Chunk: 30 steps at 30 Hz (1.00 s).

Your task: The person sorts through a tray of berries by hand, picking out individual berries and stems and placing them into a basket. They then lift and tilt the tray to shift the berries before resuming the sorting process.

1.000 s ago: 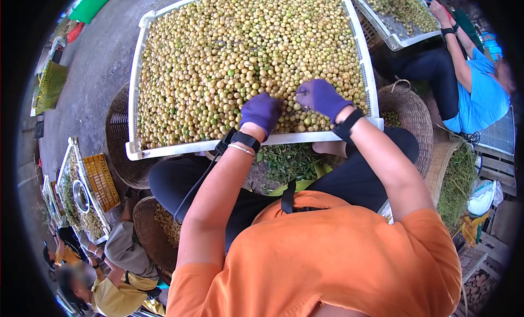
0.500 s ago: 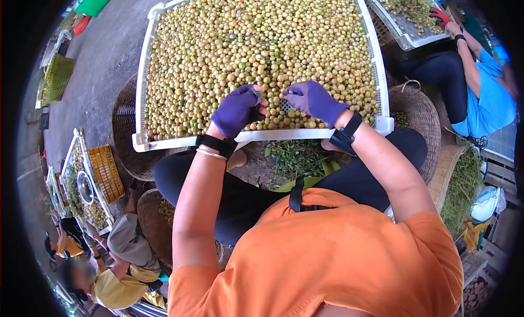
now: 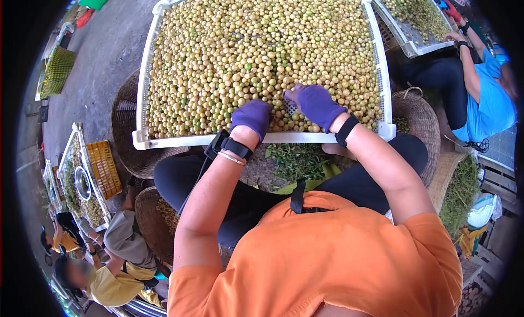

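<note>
A white tray [image 3: 218, 140] with a perforated bottom holds a thick layer of small round yellow-brown fruits [image 3: 218, 55], a few of them green. My left hand [image 3: 252, 117], in a purple glove, reaches over the tray's near edge onto the fruits, its fingertips turned down and hidden. Just right of it, my right hand [image 3: 316, 103], also in a purple glove, rests at the fruits with bent fingers beside a small bare patch of tray bottom. What either hand holds, if anything, cannot be made out.
Woven baskets [image 3: 417, 126] stand on both sides of the tray, with cut greenery [image 3: 295, 161] beneath its near edge. A person in blue [image 3: 486, 93] works at another tray [image 3: 409, 46] at the right. More people, trays and a yellow crate [image 3: 105, 167] are at the lower left.
My left hand has moved right and turned downward, hiding its fingertips. My right hand has shifted slightly right and down. The co-worker at the right has moved their hands.
</note>
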Each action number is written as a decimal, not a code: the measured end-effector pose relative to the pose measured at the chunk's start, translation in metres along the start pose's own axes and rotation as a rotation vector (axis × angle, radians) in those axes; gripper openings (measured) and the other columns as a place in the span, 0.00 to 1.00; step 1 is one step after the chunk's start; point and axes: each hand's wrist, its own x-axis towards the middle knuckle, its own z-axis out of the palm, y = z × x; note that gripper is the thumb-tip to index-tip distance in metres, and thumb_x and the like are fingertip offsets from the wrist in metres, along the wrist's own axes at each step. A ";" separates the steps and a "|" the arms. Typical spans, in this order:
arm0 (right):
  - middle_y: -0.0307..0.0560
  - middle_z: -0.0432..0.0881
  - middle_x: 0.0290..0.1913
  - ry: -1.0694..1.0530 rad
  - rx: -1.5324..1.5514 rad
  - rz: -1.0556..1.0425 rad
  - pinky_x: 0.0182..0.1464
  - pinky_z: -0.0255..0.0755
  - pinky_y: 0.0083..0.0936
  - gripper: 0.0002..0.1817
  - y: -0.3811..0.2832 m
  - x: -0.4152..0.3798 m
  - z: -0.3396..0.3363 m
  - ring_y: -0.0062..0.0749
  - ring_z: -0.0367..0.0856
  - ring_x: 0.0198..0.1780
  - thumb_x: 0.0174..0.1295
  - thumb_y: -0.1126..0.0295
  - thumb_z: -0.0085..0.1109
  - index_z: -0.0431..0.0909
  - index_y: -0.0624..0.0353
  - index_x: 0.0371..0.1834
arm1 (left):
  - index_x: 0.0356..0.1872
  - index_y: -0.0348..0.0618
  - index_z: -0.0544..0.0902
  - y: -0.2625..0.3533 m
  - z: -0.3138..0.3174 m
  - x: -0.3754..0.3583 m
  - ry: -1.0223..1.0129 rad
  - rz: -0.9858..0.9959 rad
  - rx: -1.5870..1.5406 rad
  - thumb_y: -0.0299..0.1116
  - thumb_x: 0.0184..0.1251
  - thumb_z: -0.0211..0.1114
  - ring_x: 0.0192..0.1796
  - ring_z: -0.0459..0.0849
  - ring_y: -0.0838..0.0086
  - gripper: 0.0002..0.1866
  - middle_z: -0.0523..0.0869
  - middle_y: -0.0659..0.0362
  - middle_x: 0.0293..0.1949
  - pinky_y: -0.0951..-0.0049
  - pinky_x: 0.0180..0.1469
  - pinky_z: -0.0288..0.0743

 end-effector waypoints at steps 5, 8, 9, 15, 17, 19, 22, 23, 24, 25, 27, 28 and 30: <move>0.50 0.81 0.41 -0.089 0.019 0.019 0.41 0.76 0.42 0.09 -0.009 0.003 -0.002 0.48 0.84 0.41 0.62 0.64 0.50 0.79 0.49 0.41 | 0.40 0.47 0.85 -0.009 0.006 0.014 -0.035 -0.081 -0.092 0.42 0.64 0.58 0.47 0.84 0.56 0.13 0.86 0.50 0.40 0.60 0.47 0.78; 0.49 0.81 0.41 -0.095 -0.013 0.006 0.41 0.76 0.42 0.09 -0.010 0.004 0.002 0.47 0.83 0.42 0.63 0.65 0.49 0.80 0.48 0.41 | 0.42 0.47 0.84 -0.033 0.010 0.014 0.083 -0.124 -0.497 0.43 0.65 0.55 0.48 0.83 0.53 0.14 0.85 0.49 0.42 0.56 0.50 0.76; 0.48 0.81 0.40 -0.091 -0.013 0.018 0.41 0.76 0.41 0.09 -0.011 0.003 0.001 0.46 0.84 0.42 0.62 0.65 0.49 0.80 0.48 0.41 | 0.41 0.46 0.83 -0.032 0.011 0.012 0.197 -0.118 -0.557 0.42 0.65 0.54 0.47 0.83 0.53 0.14 0.85 0.49 0.41 0.57 0.49 0.76; 0.46 0.82 0.39 -0.083 -0.074 -0.035 0.40 0.76 0.40 0.09 -0.020 0.009 0.002 0.44 0.84 0.41 0.61 0.67 0.50 0.80 0.48 0.40 | 0.38 0.51 0.86 -0.010 -0.003 0.004 -0.052 0.044 -0.017 0.41 0.63 0.56 0.45 0.84 0.55 0.12 0.85 0.51 0.39 0.59 0.47 0.78; 0.45 0.82 0.38 -0.111 -0.092 -0.054 0.40 0.76 0.40 0.08 -0.018 0.010 0.003 0.43 0.84 0.41 0.61 0.67 0.51 0.80 0.49 0.40 | 0.38 0.50 0.86 -0.005 0.003 0.005 -0.044 0.008 0.055 0.41 0.64 0.56 0.46 0.85 0.56 0.13 0.86 0.52 0.40 0.59 0.46 0.79; 0.45 0.82 0.38 -0.109 -0.113 -0.059 0.40 0.76 0.40 0.08 -0.016 0.006 0.005 0.42 0.84 0.41 0.61 0.67 0.51 0.80 0.49 0.39 | 0.37 0.48 0.87 0.002 0.002 0.005 -0.078 -0.052 0.103 0.41 0.64 0.56 0.46 0.85 0.57 0.13 0.86 0.52 0.42 0.59 0.46 0.79; 0.45 0.82 0.38 -0.115 -0.086 -0.052 0.39 0.76 0.40 0.08 -0.018 0.003 -0.003 0.42 0.84 0.41 0.61 0.67 0.51 0.80 0.49 0.39 | 0.37 0.47 0.87 0.005 -0.004 0.005 -0.125 -0.094 0.110 0.40 0.64 0.56 0.47 0.85 0.57 0.13 0.87 0.52 0.42 0.60 0.46 0.80; 0.45 0.82 0.38 -0.117 -0.066 -0.043 0.39 0.76 0.40 0.08 -0.018 0.002 -0.005 0.41 0.84 0.41 0.61 0.67 0.51 0.80 0.49 0.39 | 0.38 0.48 0.87 0.004 -0.002 0.006 -0.136 -0.070 0.126 0.39 0.64 0.55 0.47 0.85 0.57 0.13 0.87 0.52 0.42 0.60 0.46 0.80; 0.46 0.82 0.38 -0.101 -0.091 -0.064 0.39 0.76 0.40 0.08 -0.018 0.002 -0.004 0.41 0.84 0.41 0.61 0.68 0.51 0.80 0.49 0.39 | 0.38 0.48 0.87 0.003 0.001 0.010 -0.147 -0.043 0.142 0.38 0.65 0.55 0.47 0.85 0.57 0.13 0.87 0.52 0.42 0.60 0.47 0.80; 0.46 0.82 0.38 -0.083 -0.117 -0.083 0.39 0.77 0.39 0.08 -0.019 0.004 -0.001 0.41 0.84 0.41 0.61 0.68 0.50 0.80 0.49 0.39 | 0.38 0.48 0.87 0.003 0.002 0.012 -0.157 -0.015 0.159 0.38 0.65 0.55 0.47 0.85 0.57 0.13 0.87 0.52 0.42 0.60 0.47 0.80; 0.46 0.79 0.36 -0.006 -0.209 -0.172 0.33 0.75 0.38 0.08 -0.018 0.005 0.003 0.42 0.84 0.37 0.62 0.67 0.50 0.77 0.50 0.42 | 0.40 0.50 0.87 0.006 -0.006 0.011 -0.208 0.052 0.232 0.36 0.65 0.54 0.47 0.85 0.57 0.12 0.86 0.53 0.43 0.60 0.47 0.80; 0.46 0.79 0.36 -0.019 -0.231 -0.177 0.33 0.75 0.38 0.08 -0.017 0.006 0.005 0.42 0.84 0.37 0.62 0.67 0.50 0.78 0.50 0.41 | 0.41 0.50 0.86 0.007 -0.009 0.010 -0.233 0.084 0.269 0.34 0.66 0.54 0.47 0.85 0.57 0.12 0.86 0.53 0.44 0.60 0.47 0.80; 0.46 0.79 0.36 -0.047 -0.274 -0.189 0.33 0.75 0.38 0.07 -0.018 0.008 0.006 0.42 0.84 0.37 0.61 0.68 0.51 0.78 0.50 0.40 | 0.42 0.51 0.86 0.003 -0.009 0.012 -0.267 0.101 0.274 0.33 0.65 0.55 0.47 0.85 0.57 0.12 0.86 0.53 0.44 0.61 0.47 0.80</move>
